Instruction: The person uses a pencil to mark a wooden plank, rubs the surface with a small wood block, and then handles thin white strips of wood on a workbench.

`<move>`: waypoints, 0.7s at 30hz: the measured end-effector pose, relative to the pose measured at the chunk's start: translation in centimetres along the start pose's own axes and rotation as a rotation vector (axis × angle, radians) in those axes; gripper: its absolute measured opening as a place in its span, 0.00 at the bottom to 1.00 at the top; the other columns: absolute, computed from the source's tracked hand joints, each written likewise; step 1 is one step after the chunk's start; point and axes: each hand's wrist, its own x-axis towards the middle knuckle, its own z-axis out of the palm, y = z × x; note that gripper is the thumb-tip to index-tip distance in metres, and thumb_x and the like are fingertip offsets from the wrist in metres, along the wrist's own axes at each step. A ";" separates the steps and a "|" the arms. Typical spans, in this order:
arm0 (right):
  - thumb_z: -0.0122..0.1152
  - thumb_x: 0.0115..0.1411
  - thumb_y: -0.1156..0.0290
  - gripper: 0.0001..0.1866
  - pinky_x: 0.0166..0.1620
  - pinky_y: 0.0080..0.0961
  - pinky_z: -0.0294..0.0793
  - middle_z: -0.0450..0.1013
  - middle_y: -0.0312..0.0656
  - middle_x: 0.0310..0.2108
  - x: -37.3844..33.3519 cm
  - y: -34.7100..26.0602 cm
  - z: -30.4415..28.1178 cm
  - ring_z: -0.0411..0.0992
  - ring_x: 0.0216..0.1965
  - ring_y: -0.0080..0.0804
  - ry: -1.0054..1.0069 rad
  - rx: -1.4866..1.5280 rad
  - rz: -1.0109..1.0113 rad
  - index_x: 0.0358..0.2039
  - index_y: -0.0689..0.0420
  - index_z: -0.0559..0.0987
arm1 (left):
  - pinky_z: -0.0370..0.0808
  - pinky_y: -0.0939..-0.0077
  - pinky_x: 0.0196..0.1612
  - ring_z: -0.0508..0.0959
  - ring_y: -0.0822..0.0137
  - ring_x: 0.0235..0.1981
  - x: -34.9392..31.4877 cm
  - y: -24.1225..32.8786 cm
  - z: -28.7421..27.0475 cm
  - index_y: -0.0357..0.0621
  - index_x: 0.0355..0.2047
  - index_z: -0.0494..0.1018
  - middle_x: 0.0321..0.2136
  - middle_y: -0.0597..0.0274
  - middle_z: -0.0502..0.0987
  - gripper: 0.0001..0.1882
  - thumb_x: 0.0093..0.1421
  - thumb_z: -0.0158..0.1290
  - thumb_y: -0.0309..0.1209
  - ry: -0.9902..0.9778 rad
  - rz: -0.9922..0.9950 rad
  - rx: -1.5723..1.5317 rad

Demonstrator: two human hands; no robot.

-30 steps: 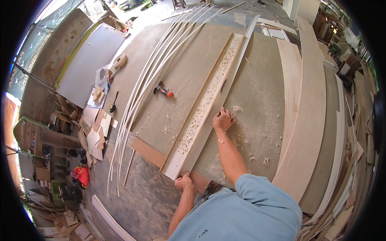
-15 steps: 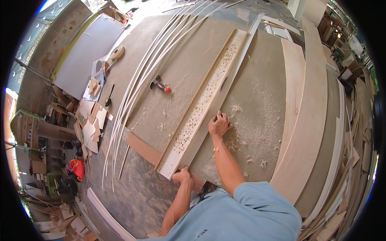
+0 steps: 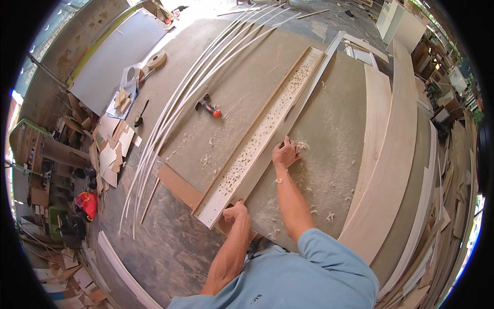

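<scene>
A long, narrow trough-like board (image 3: 254, 160) lies diagonally on a large panel, its pale inner face dotted with brown chips and a thin wooden edge on its left. Along its right side runs a long pale strip (image 3: 263, 170), tilted up. Near the close end, my left hand (image 3: 236, 211) is closed around the strip's edge, its fingertips partly hidden. Farther up, my right hand (image 3: 286, 153) bends its fingers over the strip's right edge, thumb side toward the board. A claw hammer (image 3: 208, 107) with a black and red handle lies left of the board.
Pale shavings (image 3: 303, 147) litter the large panel (image 3: 329, 118). Several thin white strips (image 3: 175, 108) curve along the left. A tape roll (image 3: 156, 59) sits at far left, above board offcuts (image 3: 109, 157). Wide wooden sheets (image 3: 386, 165) lie on the right.
Both my hands have moved a little farther up along the strip, away from me. The view has shifted slightly. The hammer and the board stay in place on the panel.
</scene>
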 end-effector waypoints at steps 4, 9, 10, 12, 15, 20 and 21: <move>0.55 0.53 0.66 0.19 0.51 0.55 0.56 0.68 0.42 0.45 -5.4 -0.7 -0.4 0.61 0.52 0.45 -0.057 0.034 -0.010 0.47 0.50 0.74 | 0.77 0.68 0.39 0.79 0.54 0.34 2.6 -1.6 1.3 0.31 0.34 0.74 0.32 0.46 0.77 0.27 0.32 0.71 0.30 0.053 0.049 -0.013; 0.55 0.52 0.67 0.19 0.48 0.52 0.56 0.69 0.40 0.44 -4.0 -0.3 -0.6 0.61 0.50 0.44 -0.056 0.035 -0.003 0.46 0.49 0.75 | 0.76 0.68 0.40 0.79 0.54 0.34 1.8 -1.3 2.9 0.31 0.33 0.74 0.33 0.45 0.77 0.26 0.33 0.70 0.30 0.081 0.069 -0.055; 0.55 0.52 0.67 0.19 0.48 0.52 0.56 0.69 0.40 0.44 -3.8 -0.7 -0.5 0.62 0.50 0.44 -0.058 0.045 -0.017 0.46 0.50 0.75 | 0.76 0.68 0.39 0.79 0.55 0.34 2.1 -1.2 3.3 0.31 0.33 0.74 0.33 0.45 0.77 0.26 0.33 0.70 0.30 0.119 0.065 -0.093; 0.55 0.52 0.67 0.19 0.48 0.51 0.56 0.69 0.40 0.43 -2.7 -0.9 -0.6 0.62 0.50 0.44 -0.048 0.039 -0.017 0.46 0.50 0.75 | 0.76 0.68 0.39 0.78 0.56 0.35 2.5 -0.9 5.1 0.31 0.33 0.74 0.34 0.45 0.77 0.26 0.33 0.70 0.29 0.129 0.043 -0.099; 0.56 0.52 0.67 0.18 0.49 0.50 0.56 0.70 0.40 0.43 -0.6 -0.1 0.0 0.62 0.49 0.43 -0.033 0.015 0.007 0.46 0.49 0.76 | 0.76 0.68 0.39 0.78 0.57 0.35 0.1 1.1 5.3 0.31 0.32 0.74 0.33 0.47 0.77 0.25 0.32 0.70 0.29 0.073 0.009 -0.099; 0.56 0.52 0.67 0.19 0.50 0.51 0.56 0.70 0.40 0.43 2.0 -0.6 0.1 0.62 0.50 0.43 -0.027 0.018 -0.004 0.46 0.48 0.76 | 0.75 0.69 0.36 0.79 0.59 0.33 -1.3 3.8 6.1 0.33 0.28 0.75 0.29 0.53 0.78 0.22 0.33 0.70 0.31 -0.009 -0.006 -0.046; 0.57 0.52 0.67 0.19 0.50 0.52 0.56 0.71 0.40 0.43 2.1 -1.1 0.2 0.62 0.51 0.43 -0.016 0.035 -0.015 0.46 0.47 0.76 | 0.75 0.70 0.35 0.79 0.59 0.31 -0.6 3.8 7.2 0.35 0.28 0.76 0.28 0.54 0.78 0.21 0.32 0.70 0.31 0.084 -0.013 -0.041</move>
